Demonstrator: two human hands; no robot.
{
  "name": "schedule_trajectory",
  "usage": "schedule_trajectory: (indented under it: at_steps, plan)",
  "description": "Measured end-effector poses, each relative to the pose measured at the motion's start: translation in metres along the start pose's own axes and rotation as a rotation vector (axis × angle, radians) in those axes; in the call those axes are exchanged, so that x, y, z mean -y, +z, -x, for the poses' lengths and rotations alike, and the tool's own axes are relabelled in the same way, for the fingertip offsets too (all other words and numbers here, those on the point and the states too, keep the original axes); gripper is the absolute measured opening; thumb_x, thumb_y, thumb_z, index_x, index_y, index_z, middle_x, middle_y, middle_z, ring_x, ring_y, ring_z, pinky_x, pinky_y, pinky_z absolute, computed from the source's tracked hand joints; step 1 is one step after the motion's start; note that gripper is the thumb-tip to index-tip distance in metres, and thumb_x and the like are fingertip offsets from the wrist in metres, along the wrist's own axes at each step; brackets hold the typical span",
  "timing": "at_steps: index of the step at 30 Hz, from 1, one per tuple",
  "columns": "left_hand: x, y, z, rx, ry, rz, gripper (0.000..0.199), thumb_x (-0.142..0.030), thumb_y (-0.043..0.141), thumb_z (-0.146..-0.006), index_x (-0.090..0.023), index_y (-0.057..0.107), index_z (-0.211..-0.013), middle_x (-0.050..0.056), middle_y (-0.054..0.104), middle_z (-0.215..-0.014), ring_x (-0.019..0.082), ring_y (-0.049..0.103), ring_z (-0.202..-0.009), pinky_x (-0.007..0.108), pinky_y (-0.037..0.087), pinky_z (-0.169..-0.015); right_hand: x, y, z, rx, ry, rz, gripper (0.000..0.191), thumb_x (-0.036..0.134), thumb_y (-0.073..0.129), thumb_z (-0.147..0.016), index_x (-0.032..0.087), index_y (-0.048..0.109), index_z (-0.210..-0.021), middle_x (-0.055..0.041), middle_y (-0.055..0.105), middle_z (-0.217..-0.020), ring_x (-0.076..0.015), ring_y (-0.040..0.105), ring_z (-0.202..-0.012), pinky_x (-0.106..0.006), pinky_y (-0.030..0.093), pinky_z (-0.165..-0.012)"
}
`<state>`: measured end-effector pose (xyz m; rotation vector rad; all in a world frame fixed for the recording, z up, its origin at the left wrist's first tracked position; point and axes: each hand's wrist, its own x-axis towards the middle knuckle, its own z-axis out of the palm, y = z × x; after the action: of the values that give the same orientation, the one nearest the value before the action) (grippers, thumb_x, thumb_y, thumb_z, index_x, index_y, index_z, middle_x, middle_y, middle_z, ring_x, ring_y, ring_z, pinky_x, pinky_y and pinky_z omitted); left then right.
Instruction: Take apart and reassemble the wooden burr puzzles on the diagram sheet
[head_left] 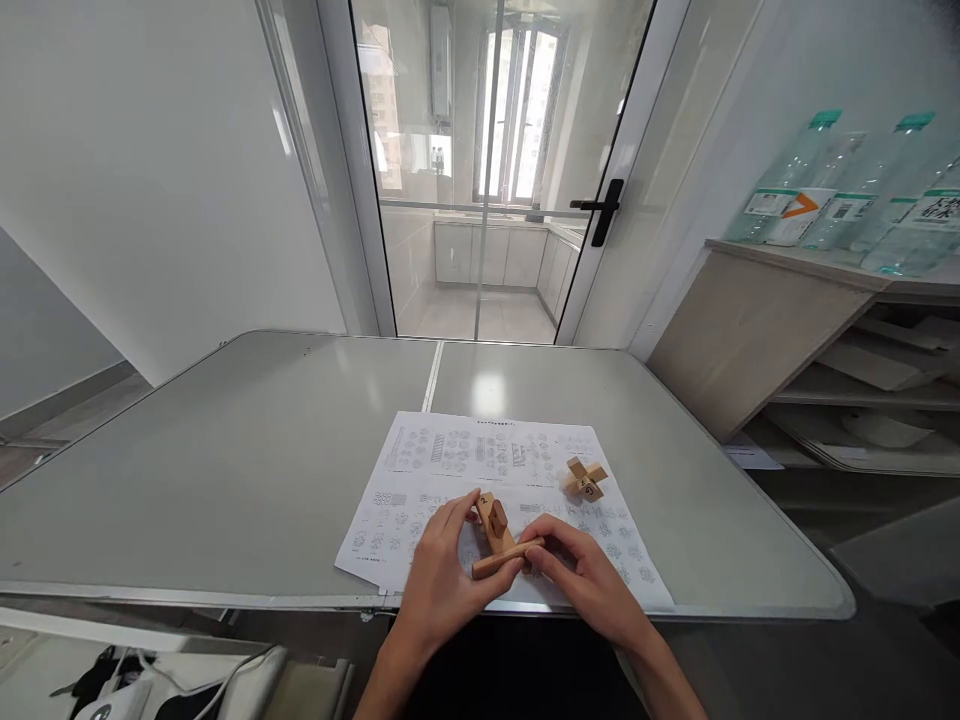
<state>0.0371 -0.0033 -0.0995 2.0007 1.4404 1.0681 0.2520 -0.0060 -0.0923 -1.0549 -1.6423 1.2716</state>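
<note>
Wooden puzzle pieces (494, 521) are held between both hands over a printed sheet (469, 455); one upright piece bears the number 2. My left hand (447, 567) grips them from the left, fingers at the top and thumb at the bottom. A wooden stick (507, 558) lies crosswise at the lower end, and my right hand (578, 571) pinches its right end. Beyond my right hand, a small cross-shaped wooden assembly (585, 480) with a number on it rests on the sheet's right part.
The grey table (225, 470) has a metal rim near my body. Clear plastic bottles (840, 200) stand on a wooden shelf unit (757, 330) at the right. A glass door (487, 180) is behind the table. Cables (217, 690) lie at the lower left.
</note>
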Motion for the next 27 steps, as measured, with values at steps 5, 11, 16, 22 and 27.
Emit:
schedule_trajectory:
  at_steps: [5, 11, 16, 22, 27]
  plan:
    - [-0.0018, 0.0004, 0.0004, -0.028, -0.001, -0.015, 0.071, -0.041, 0.084, -0.079, -0.023, 0.055, -0.141, 0.011, 0.070, -0.130, 0.032, 0.070, -0.116, 0.050, 0.058, -0.101, -0.0015, -0.0002, 0.0002, 0.007, 0.009, -0.093, 0.025, 0.046, 0.061, -0.103, 0.023, 0.070, -0.099, -0.0012, 0.068, -0.089, -0.0194, 0.062, -0.086, -0.029, 0.048, -0.081]
    - [-0.0007, 0.0024, 0.0005, -0.033, 0.009, -0.018, 0.069, -0.040, 0.085, -0.078, -0.024, 0.055, -0.138, 0.011, 0.068, -0.134, 0.031, 0.069, -0.117, 0.050, 0.057, -0.102, -0.0043, 0.0012, 0.0006, -0.010, 0.010, -0.188, 0.025, 0.046, 0.061, -0.103, 0.022, 0.069, -0.101, -0.0006, 0.066, -0.086, -0.0185, 0.063, -0.083, -0.030, 0.049, -0.082]
    - [-0.0023, 0.0027, -0.0001, -0.046, 0.005, -0.023, 0.069, -0.037, 0.085, -0.076, -0.025, 0.054, -0.137, 0.011, 0.068, -0.131, 0.032, 0.069, -0.117, 0.051, 0.056, -0.103, -0.0069, 0.0017, -0.0003, -0.017, 0.011, -0.181, 0.025, 0.045, 0.062, -0.103, 0.022, 0.068, -0.101, -0.0004, 0.065, -0.085, -0.0185, 0.063, -0.084, -0.030, 0.049, -0.084]
    - [-0.0083, -0.0011, -0.0007, -0.035, 0.031, 0.010, 0.064, -0.034, 0.085, -0.077, -0.027, 0.057, -0.135, 0.009, 0.067, -0.130, 0.031, 0.067, -0.118, 0.048, 0.056, -0.101, -0.0071, 0.0014, 0.0004, -0.001, 0.011, -0.171, 0.026, 0.047, 0.061, -0.103, 0.022, 0.069, -0.102, -0.0009, 0.066, -0.086, -0.0187, 0.063, -0.084, -0.030, 0.050, -0.083]
    - [-0.0090, -0.0048, 0.0008, 0.052, 0.041, 0.047, 0.067, -0.042, 0.087, -0.079, -0.033, 0.057, -0.138, 0.008, 0.062, -0.136, 0.030, 0.064, -0.122, 0.046, 0.056, -0.102, -0.0072, 0.0010, 0.0002, -0.024, 0.040, -0.153, 0.027, 0.049, 0.061, -0.103, 0.024, 0.070, -0.104, -0.0011, 0.067, -0.091, -0.0174, 0.061, -0.082, -0.029, 0.050, -0.080]
